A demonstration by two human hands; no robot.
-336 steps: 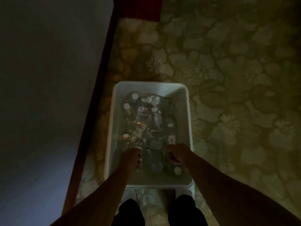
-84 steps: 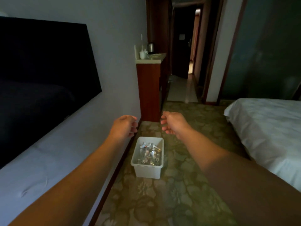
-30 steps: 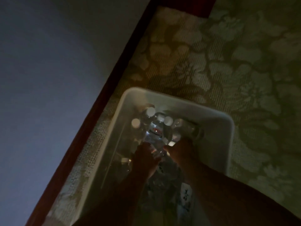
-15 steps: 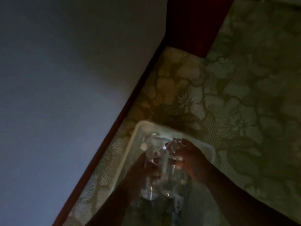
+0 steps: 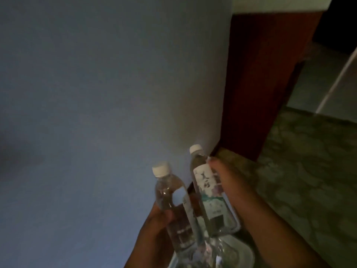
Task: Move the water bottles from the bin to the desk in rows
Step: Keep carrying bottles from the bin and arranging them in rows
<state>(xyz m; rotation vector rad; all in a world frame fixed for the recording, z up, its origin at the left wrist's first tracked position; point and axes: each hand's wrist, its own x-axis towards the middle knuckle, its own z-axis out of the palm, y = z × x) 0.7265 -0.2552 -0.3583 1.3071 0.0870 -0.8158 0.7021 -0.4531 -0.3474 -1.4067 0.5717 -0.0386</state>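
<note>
A pale bluish-grey wall [image 5: 96,93] is filling most of the dim view, and a dark red wooden cabinet side [image 5: 257,84] is standing against it at the upper right, with a light top edge [image 5: 280,3] just showing at the frame border. A green carpet with a flower pattern [image 5: 309,180] is covering the floor on the right, and a paler tiled floor [image 5: 324,78] is lying beyond it. The left hand [image 5: 156,223] is gripping a clear bottle with a white cap [image 5: 170,194] around its lower body, holding it almost upright in front of the wall. The right hand [image 5: 228,182] is wrapping its fingers around a second bottle with a printed label [image 5: 206,186], also upright and just beside the first one; the two bottles are looking close but I cannot tell if they are touching. Both are being held above the white bin [image 5: 249,254], which is showing only a rim corner at the bottom edge. More bottles in the bin [image 5: 208,252] are appearing as blurred glints, and their number is hard to make out. The desk is not in the frame, and the label print is too blurred to read
</note>
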